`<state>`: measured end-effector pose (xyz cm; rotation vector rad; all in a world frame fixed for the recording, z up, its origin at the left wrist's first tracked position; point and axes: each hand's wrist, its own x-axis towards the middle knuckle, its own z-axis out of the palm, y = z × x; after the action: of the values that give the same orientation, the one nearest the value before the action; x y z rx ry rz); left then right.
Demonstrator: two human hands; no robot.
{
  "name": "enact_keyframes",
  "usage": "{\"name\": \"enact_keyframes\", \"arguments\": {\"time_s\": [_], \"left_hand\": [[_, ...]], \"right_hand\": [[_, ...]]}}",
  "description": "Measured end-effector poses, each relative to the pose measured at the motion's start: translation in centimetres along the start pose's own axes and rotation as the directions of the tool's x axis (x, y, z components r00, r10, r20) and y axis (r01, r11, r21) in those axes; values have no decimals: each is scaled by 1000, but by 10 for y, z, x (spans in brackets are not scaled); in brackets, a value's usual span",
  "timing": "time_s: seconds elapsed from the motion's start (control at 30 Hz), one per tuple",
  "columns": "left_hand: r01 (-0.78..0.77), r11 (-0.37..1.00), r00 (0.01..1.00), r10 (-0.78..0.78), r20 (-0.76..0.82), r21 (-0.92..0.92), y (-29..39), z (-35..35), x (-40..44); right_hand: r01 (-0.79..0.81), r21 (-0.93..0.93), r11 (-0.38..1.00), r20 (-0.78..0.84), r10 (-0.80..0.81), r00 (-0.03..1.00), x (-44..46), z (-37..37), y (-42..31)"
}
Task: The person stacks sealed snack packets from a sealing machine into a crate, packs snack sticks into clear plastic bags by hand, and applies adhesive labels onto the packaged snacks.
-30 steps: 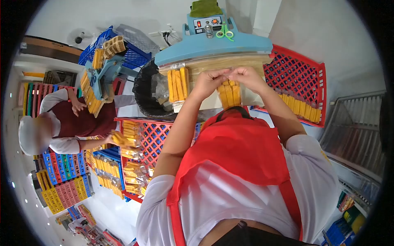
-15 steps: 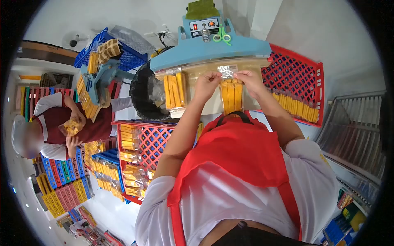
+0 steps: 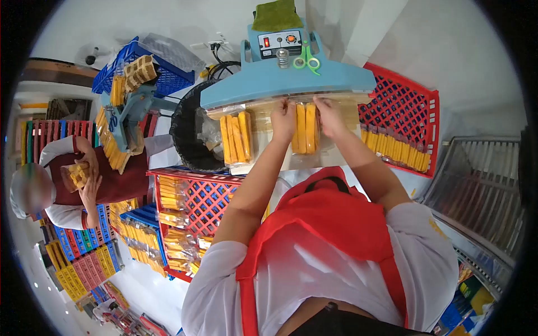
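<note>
A clear plastic bag of yellow sticks (image 3: 305, 130) lies on the board of the blue bag sealer (image 3: 286, 84), its top end at the sealer's long bar. My left hand (image 3: 283, 120) pinches the bag's upper left edge. On the upper right edge, my right hand (image 3: 330, 116) is closed with thumb and fingers together. Left of my hands, a second bag of yellow sticks (image 3: 235, 137) rests with its top under the bar. Green-handled scissors (image 3: 306, 58) and a small metal weight (image 3: 282, 58) sit on top of the sealer.
A red crate (image 3: 431, 120) with filled bags stands at the right. Below left is another red crate (image 3: 210, 204) of bags, beside a black-lined bin (image 3: 185, 134). Farther left, a co-worker (image 3: 84, 179) holds a bag near a second sealer.
Both hands have carried the bag forward and slightly left, bringing its top to the sealer bar. The co-worker's hands have shifted around their bag.
</note>
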<state>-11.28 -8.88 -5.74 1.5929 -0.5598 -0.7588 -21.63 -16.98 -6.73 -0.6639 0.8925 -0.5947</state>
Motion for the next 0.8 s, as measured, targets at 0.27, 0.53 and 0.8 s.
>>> {"name": "enact_keyframes", "arguments": {"time_s": [0.27, 0.53, 0.8], "left_hand": [[-101, 987, 976, 123, -178, 128, 2, -5, -5], [-458, 407, 883, 312, 351, 790, 58, -89, -89], [-374, 339, 927, 166, 337, 863, 40, -140, -91]], "right_hand": [[202, -26, 979, 66, -200, 977, -25, 18, 18], [242, -173, 955, -13, -248, 969, -22, 55, 40], [301, -280, 912, 19, -308, 951, -14, 93, 69]]}}
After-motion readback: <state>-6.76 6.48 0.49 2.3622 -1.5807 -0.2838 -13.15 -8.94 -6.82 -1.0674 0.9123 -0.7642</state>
